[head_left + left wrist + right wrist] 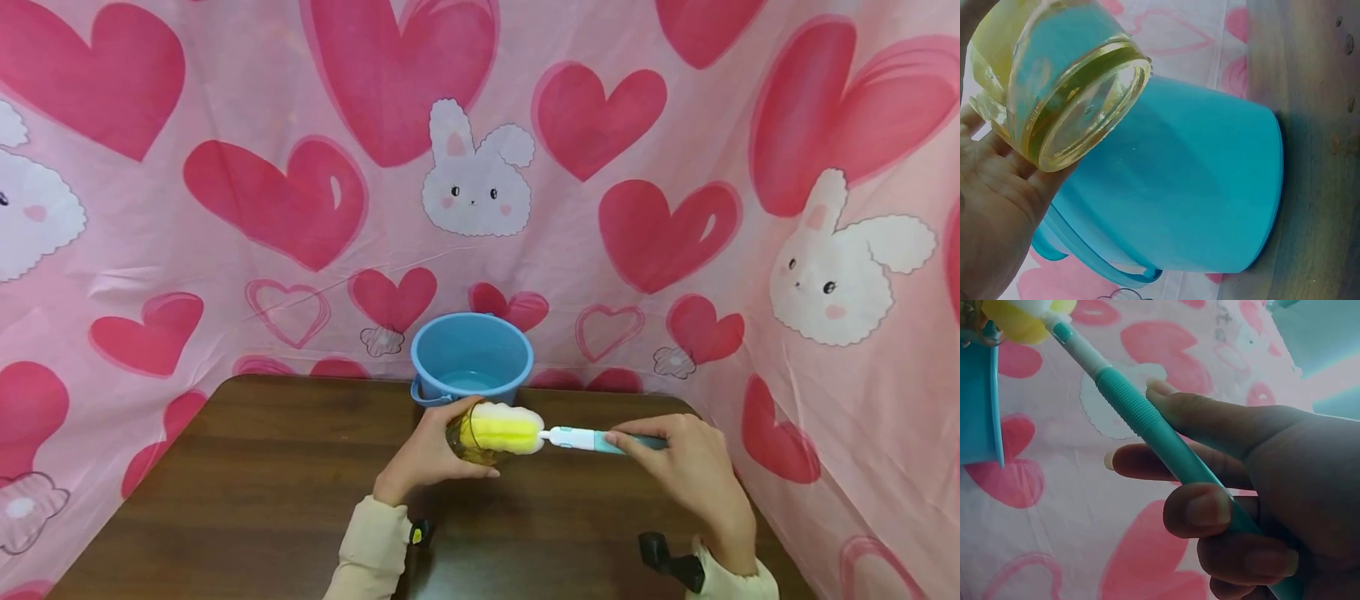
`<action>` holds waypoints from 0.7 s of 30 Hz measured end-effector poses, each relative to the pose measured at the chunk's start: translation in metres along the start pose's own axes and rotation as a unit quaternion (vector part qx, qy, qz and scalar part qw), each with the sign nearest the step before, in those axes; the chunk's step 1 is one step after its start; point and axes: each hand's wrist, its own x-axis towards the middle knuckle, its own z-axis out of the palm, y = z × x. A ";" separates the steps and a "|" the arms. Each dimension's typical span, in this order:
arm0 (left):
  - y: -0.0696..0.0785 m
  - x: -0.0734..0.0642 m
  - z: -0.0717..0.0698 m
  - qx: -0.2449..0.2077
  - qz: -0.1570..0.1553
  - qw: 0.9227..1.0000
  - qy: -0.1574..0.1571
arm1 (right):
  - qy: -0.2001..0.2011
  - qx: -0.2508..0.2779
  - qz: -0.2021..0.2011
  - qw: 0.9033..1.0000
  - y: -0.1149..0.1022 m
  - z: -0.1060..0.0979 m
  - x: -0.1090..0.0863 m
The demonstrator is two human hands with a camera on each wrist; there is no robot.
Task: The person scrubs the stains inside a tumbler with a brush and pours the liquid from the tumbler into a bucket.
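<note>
Tilted on its side, an amber glass cup point(459, 437) is gripped by my left hand point(425, 450), fingers above and thumb below in the head view. The left wrist view shows the thick clear base of the glass cup point(1094, 112). My right hand point(686, 462) holds a bottle brush by its teal and white handle point(1147, 425), fingers curled round it. The brush's yellow and white sponge head point(506, 429) is partly inside the cup's mouth, its rear part outside. Behind the cup stands a blue bucket point(472, 354) with its handle hanging down.
A dark brown wooden table point(247, 475) lies under both hands, and the bucket stands at its far edge. Pink cloth point(285, 108) with hearts and rabbits hangs behind and along the sides. Black wrist mounts point(670, 562) sit on the forearms.
</note>
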 end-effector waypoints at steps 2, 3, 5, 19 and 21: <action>0.000 0.000 0.001 -0.006 0.000 1.000 0.000 | -0.003 0.006 -0.007 1.000 0.002 0.002 0.002; 0.000 0.001 0.001 -0.009 0.001 1.000 0.001 | -0.004 0.009 -0.011 1.000 0.002 0.004 0.003; 0.000 0.001 0.002 -0.013 0.000 1.000 0.002 | -0.006 0.014 -0.020 1.000 0.003 0.007 0.005; -0.001 -0.001 0.006 -0.009 -0.021 0.999 0.037 | -0.040 0.001 -0.023 0.999 -0.004 0.021 0.010; -0.002 -0.001 0.007 -0.007 -0.022 0.999 0.037 | -0.043 0.001 -0.022 0.999 -0.005 0.022 0.010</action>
